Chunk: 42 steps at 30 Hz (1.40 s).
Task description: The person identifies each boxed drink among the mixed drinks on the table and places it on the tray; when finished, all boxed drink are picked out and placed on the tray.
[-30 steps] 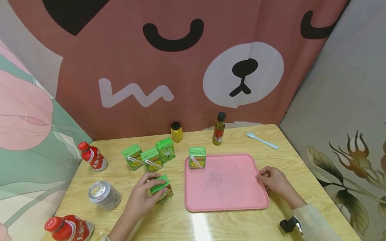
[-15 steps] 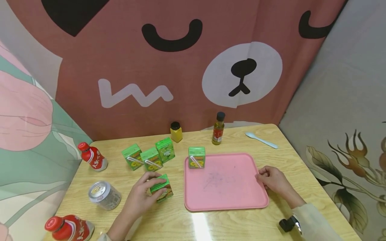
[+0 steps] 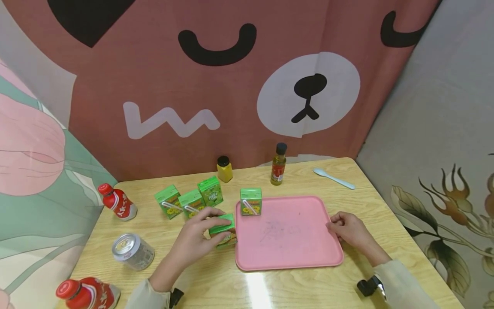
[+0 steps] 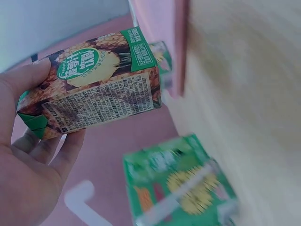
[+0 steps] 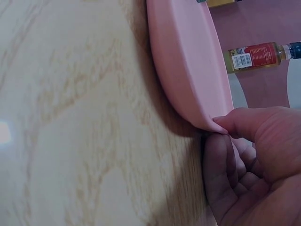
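My left hand (image 3: 198,234) grips a green juice box (image 3: 227,231) between thumb and fingers, right at the left rim of the pink tray (image 3: 289,240). Pineapple pictures and small print cover this juice box (image 4: 94,84) in the left wrist view. Another green juice box (image 3: 251,201) stands upright on the tray's back left corner. My right hand (image 3: 351,231) pinches the tray's right rim; the right wrist view shows the thumb over the rim of the tray (image 5: 188,70) and curled fingers beneath.
Several juice boxes (image 3: 168,201) stand behind my left hand. A can (image 3: 133,252) and two red-capped bottles (image 3: 118,202) are on the left. A yellow jar (image 3: 224,170), an oil bottle (image 3: 278,165) and a pale blue spoon (image 3: 333,178) lie along the back.
My left hand has carried the juice box to the right and slightly back, up to the tray's left edge. The right hand has kept its place on the rim.
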{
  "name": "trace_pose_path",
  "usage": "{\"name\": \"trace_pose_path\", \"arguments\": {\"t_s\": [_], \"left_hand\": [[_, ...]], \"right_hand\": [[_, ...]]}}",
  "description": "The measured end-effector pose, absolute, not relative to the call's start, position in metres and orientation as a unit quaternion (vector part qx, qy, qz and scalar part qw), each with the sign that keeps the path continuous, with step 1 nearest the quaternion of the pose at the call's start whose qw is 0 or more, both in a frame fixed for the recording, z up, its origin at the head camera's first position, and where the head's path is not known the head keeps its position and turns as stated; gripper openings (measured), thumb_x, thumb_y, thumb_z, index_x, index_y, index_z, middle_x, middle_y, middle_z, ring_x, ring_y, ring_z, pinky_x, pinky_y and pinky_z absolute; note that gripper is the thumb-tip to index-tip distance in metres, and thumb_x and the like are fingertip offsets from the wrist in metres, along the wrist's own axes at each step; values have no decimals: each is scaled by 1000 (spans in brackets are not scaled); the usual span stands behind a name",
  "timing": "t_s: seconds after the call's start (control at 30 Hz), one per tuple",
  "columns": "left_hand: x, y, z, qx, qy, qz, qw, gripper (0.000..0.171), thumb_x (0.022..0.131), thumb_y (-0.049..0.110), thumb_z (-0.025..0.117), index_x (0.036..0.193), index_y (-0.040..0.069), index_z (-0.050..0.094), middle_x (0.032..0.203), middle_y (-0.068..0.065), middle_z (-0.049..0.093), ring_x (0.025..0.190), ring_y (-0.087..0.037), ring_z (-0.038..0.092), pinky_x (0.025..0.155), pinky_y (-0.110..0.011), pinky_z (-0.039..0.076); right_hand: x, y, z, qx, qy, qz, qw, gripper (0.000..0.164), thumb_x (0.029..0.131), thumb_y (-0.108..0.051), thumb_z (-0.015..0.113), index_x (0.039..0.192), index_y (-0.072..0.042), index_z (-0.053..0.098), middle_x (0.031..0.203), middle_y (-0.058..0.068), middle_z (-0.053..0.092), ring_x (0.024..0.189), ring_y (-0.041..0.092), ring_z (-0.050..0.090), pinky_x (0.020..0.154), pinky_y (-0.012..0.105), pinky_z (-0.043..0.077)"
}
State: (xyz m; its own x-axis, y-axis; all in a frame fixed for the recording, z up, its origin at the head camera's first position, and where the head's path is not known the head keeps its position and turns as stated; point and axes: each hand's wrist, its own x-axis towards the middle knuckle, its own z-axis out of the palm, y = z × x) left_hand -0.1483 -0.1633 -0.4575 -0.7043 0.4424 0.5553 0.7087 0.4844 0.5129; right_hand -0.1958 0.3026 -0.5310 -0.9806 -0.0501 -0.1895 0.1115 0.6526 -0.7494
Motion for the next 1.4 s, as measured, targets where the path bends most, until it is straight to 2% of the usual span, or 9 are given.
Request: {"name": "trace_pose_path", "arguments": {"t_s": [0.27, 0.43, 0.7, 0.83, 1.13, 1.4], "left_hand": [[-170, -120, -432, -387, -843, -342, 153, 24, 86, 23, 85, 109, 24, 79, 118, 9, 62, 92, -3, 61, 63, -23, 49], [-191, -86, -419, -422, -828, -338, 149, 23, 86, 23, 85, 108, 22, 80, 115, 8, 63, 85, -1, 61, 63, -24, 50], [-222, -40, -412, -443, -833, -308, 122, 20, 88, 29, 83, 107, 24, 79, 111, 11, 62, 87, 1, 59, 67, -19, 47], [-236, -27, -416, -438, -853, -264, 106, 20, 89, 32, 82, 108, 27, 78, 110, 14, 59, 84, 2, 56, 64, -18, 46], [-257, -15, -430, -378, -897, -223, 54, 22, 89, 34, 81, 111, 31, 77, 117, 12, 60, 91, -2, 60, 67, -25, 49], [-266, -6, -436, -340, -918, -200, 29, 24, 89, 37, 80, 113, 34, 76, 124, 12, 59, 97, -4, 61, 69, -28, 50]], "right_hand": [[-195, 304, -537, 14, 895, -435, 93, 24, 95, -13, 71, 105, 6, 62, 80, 7, 62, 67, 20, 61, 57, 31, 54], [-195, 308, -537, 15, 898, -429, 92, 25, 96, -15, 71, 107, 6, 63, 82, 7, 64, 67, 20, 61, 57, 32, 54], [-195, 307, -537, 14, 896, -434, 94, 25, 97, -17, 71, 107, 5, 63, 82, 7, 63, 69, 20, 61, 58, 32, 55], [-196, 306, -537, 17, 894, -437, 94, 24, 97, -15, 71, 107, 5, 63, 82, 8, 63, 69, 20, 61, 58, 33, 55], [-196, 302, -533, 23, 893, -438, 100, 23, 96, -14, 70, 107, 5, 63, 83, 8, 64, 70, 20, 62, 60, 33, 56], [-196, 304, -533, 28, 892, -440, 96, 22, 96, -14, 70, 106, 4, 63, 82, 7, 63, 70, 20, 62, 59, 33, 56]]}}
